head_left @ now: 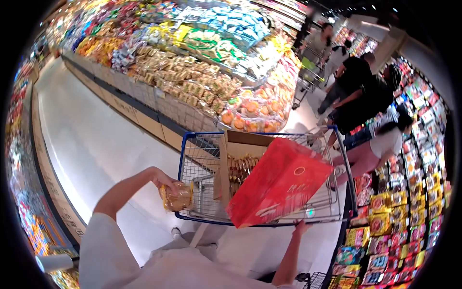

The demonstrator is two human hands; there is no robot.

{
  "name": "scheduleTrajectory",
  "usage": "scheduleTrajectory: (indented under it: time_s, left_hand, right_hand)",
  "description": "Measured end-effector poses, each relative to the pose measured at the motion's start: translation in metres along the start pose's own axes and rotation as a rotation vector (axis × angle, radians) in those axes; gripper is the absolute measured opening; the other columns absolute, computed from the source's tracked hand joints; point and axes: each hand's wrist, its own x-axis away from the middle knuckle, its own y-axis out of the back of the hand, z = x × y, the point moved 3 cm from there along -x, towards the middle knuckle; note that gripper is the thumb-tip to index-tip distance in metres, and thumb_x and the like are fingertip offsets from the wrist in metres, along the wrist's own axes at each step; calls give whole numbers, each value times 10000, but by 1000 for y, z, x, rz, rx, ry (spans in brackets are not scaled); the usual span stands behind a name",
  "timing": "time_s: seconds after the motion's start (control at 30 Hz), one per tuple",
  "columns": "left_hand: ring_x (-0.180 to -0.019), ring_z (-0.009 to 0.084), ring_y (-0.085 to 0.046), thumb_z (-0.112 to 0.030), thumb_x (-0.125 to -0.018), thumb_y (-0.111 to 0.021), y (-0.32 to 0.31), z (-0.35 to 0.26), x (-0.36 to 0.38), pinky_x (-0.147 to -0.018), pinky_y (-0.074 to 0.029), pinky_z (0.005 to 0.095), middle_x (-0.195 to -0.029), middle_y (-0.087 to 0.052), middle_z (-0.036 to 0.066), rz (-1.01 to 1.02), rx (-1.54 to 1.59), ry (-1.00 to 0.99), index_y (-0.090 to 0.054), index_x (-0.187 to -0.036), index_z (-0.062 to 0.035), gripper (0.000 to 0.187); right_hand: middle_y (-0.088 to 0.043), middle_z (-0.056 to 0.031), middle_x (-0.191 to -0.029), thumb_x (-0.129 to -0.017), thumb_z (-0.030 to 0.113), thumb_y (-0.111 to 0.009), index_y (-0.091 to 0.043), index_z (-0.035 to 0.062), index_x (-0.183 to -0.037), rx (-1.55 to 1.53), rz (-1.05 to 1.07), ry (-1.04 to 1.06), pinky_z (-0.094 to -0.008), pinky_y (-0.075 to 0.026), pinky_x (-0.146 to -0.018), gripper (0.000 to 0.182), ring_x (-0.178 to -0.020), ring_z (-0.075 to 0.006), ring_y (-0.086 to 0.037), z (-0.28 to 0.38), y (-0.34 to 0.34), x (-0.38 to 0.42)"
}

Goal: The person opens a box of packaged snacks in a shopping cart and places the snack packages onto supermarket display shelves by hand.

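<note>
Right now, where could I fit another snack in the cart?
Bare mesh shows between the left side of the cart and the cardboard box, near the left hand and its wrapped package. Some shows right of the red box, too. The middle's crowded: the red box hides part of the cardboard box.

1. Left arm (126, 191): bends at the elbow and reaches forward.
2. Left hand (165, 180): flexes downward, fingers curled in a grip.
3. Right forearm (289, 258): extends forward.
4. Right hand (301, 228): curls closed.
</note>
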Motion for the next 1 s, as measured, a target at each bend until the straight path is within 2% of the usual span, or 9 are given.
scheduleTrajectory:
  time_s: [0.33,0.47,0.53,0.6,0.63,0.73,0.8,0.87,1.0]
  left_hand:
    - [-1146,174,-369,-288,-663,-695,53,49,111,-908,-365,349,-1260,-375,38,-339,-145,64,-182,-1335,-229,847]
    - [-975,135,-518,-176,-741,-608,74,123,150,-859,-416,247,-1066,-532,27,-413,290,-254,-365,-1219,-54,550]
    - [-1024,161,-509,-180,-738,-616,53,149,176,-890,-417,268,-1162,-491,64,-469,397,-488,-318,-1257,-52,612]
    - [-1018,176,-523,-182,-756,-576,30,184,195,-857,-452,296,-1167,-488,99,-646,536,-566,-308,-1254,-15,590]
    - [-1002,188,-539,-173,-761,-539,50,236,187,-854,-458,321,-1150,-502,120,-647,577,-573,-325,-1238,5,553]
    - [-986,219,-551,-183,-804,-455,-9,267,188,-849,-465,357,-1116,-527,136,-771,796,-810,-351,-1218,18,471]
    - [-988,240,-547,-164,-743,-536,-40,298,177,-854,-462,346,-1132,-512,145,-767,987,-863,-346,-1215,27,544]
    - [-976,247,-550,-140,-712,-570,-65,349,156,-842,-470,349,-1121,-517,140,-800,1102,-909,-350,-1214,15,570]
    - [-956,244,-557,-120,-691,-556,-159,381,128,-808,-488,350,-1125,-513,132,-936,1292,-866,-348,-1223,-11,582]
  right_hand:
    - [-501,-112,-998,-745,95,-611,-121,44,-1300,194,56,37,-278,-507,-608,742,-812,-178,-556,-36,-18,178]
    - [-564,-141,-955,-810,133,-519,-421,7,-1189,114,478,-34,-293,-486,-688,412,-826,-190,-571,10,20,248]
    - [-582,-61,-721,-824,189,-461,-610,33,-897,356,177,306,-268,-478,-610,228,-670,-170,-586,22,110,197]
    - [-552,-54,-634,-839,176,-431,-577,9,-713,681,-198,808,-270,-417,-536,255,-568,-141,-512,140,124,233]
    - [-541,-58,-652,-866,191,-431,-571,-17,-786,702,-342,736,-270,-417,-573,264,-610,-148,-506,155,144,213]
    - [-447,-103,-1141,-842,118,-503,-490,35,-1119,717,70,636,-288,-413,-753,290,-890,-177,-485,155,95,149]
    - [-457,-148,-1159,-850,149,-499,-140,142,-1345,848,501,420,-272,-434,-739,612,-874,-200,-507,125,54,129]
    - [-580,-174,-829,-847,169,-489,-124,122,-1342,333,832,-44,-279,-469,-588,617,-635,-210,-564,148,-22,203]
    - [-490,-84,-593,-804,118,-516,-348,56,-1192,324,970,-180,-238,-376,-359,428,-402,-146,-467,128,-79,254]
